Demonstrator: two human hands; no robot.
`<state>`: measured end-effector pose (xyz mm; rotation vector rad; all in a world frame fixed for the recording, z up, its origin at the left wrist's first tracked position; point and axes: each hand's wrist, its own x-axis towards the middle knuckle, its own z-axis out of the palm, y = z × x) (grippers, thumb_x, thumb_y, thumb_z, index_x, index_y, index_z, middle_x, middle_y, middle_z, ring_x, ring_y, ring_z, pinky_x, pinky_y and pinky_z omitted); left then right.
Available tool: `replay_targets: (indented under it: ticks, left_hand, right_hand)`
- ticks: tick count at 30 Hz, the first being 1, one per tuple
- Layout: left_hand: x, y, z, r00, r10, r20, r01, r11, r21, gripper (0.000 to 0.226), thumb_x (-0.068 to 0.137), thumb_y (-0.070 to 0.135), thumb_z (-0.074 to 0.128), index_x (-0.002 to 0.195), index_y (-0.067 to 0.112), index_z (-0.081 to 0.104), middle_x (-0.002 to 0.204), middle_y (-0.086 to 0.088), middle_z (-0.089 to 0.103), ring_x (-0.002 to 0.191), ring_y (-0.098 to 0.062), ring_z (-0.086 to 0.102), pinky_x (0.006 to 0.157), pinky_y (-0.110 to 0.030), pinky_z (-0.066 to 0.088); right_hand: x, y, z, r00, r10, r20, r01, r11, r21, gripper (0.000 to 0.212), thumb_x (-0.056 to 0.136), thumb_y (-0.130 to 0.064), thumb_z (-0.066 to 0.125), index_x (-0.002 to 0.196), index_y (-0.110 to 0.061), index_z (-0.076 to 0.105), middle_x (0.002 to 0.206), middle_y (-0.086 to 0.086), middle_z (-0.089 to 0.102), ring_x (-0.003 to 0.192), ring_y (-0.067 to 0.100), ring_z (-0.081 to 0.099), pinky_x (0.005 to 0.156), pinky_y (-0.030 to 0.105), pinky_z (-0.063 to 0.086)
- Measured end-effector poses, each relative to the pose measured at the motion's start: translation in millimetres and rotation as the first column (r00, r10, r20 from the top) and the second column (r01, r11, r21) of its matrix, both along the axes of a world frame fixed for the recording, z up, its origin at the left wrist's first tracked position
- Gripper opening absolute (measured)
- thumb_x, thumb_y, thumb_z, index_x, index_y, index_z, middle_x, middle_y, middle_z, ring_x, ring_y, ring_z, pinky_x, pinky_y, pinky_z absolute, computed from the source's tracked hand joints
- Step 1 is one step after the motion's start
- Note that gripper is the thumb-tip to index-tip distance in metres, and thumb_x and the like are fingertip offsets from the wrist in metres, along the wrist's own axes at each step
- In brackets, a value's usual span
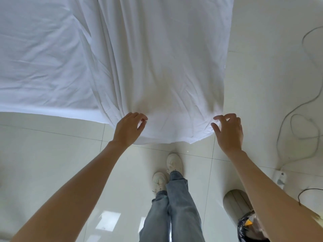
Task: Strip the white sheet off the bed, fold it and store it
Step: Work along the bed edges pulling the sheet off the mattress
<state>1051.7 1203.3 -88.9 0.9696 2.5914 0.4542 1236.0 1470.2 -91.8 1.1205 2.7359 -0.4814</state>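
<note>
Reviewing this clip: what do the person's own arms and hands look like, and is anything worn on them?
Both arms are bare up to the picture's edge: no sleeves show. The left hand and right hand wear no gloves, and no rings, watch or bracelet are visible. Fingernails look short and unpainted, as far as the picture shows. No markings visible.

Both your bare arms reach forward and down. Your left hand [128, 129] is curled, thumb and forefinger nearly meeting in a ring. Your right hand [228, 131] is palm down with fingers spread and bent; whether either hand actually pinches anything seems unclear.
</note>
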Motion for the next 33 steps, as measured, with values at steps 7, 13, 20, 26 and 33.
replay_targets:
  ticks: [7,13,20,26,33]
  left_hand:
    - [-64.8,-38.5,90.4,0.968,0.251,0.014,-0.251,0.968,-0.009,0.018,0.094,0.022,0.049,0.103,0.023,0.064,0.093,0.006,0.067,0.092,-0.015,0.06,0.072,-0.031,0.048]
    - [-174.6,-80.0,127.7,0.921,0.387,0.053,-0.387,0.922,-0.008,0.02,0.092,0.02,0.05,0.109,0.023,0.06,0.1,0.007,0.066,0.096,-0.012,0.059,0.076,-0.024,0.044]
    - [-357.4,-87.0,55.9,0.994,0.106,0.009,-0.104,0.983,-0.151,0.06,0.084,0.01,0.056,0.14,0.02,0.037,0.143,0.0,0.04,0.127,-0.022,0.04,0.1,-0.035,0.037]
    - [-484.3,-52.9,-12.6,0.95,-0.271,-0.155,0.248,0.957,-0.149,0.078,0.07,-0.01,0.057,0.14,0.02,0.04,0.148,-0.001,0.037,0.134,-0.026,0.037,0.107,-0.041,0.033]
    - [-542.5,-24.5,-50.6,0.82,-0.439,-0.368,0.436,0.895,-0.096,0.031,0.068,0.008,0.069,0.096,0.021,0.067,0.117,0.0,0.063,0.112,-0.018,0.046,0.097,-0.034,0.034]
  right_hand:
    - [-112.6,-51.5,78.9,0.917,0.357,-0.178,-0.377,0.922,-0.093,0.017,0.088,-0.017,0.062,0.104,-0.012,0.065,0.096,0.007,0.064,0.089,0.026,0.058,0.07,0.034,0.049]
    - [-264.2,-108.4,122.6,0.814,0.529,-0.239,-0.567,0.813,-0.134,0.022,0.09,-0.013,0.056,0.111,-0.012,0.062,0.097,0.005,0.066,0.092,0.024,0.058,0.086,0.034,0.042]
    - [-451.5,-162.2,79.3,0.85,0.488,-0.198,-0.524,0.824,-0.215,0.034,0.092,-0.028,0.055,0.123,-0.015,0.056,0.109,0.0,0.063,0.106,0.022,0.053,0.094,0.031,0.036]
    - [-551.8,-198.7,10.0,0.898,0.415,0.144,-0.396,0.907,-0.142,0.078,0.078,-0.061,0.059,0.137,-0.016,0.035,0.137,0.01,0.044,0.123,0.033,0.042,0.1,0.044,0.031]
    - [-566.9,-199.0,-27.1,0.937,0.294,0.187,-0.309,0.949,0.057,0.037,0.05,-0.016,0.085,0.079,-0.004,0.065,0.083,0.014,0.063,0.071,0.034,0.059,0.064,0.038,0.05]
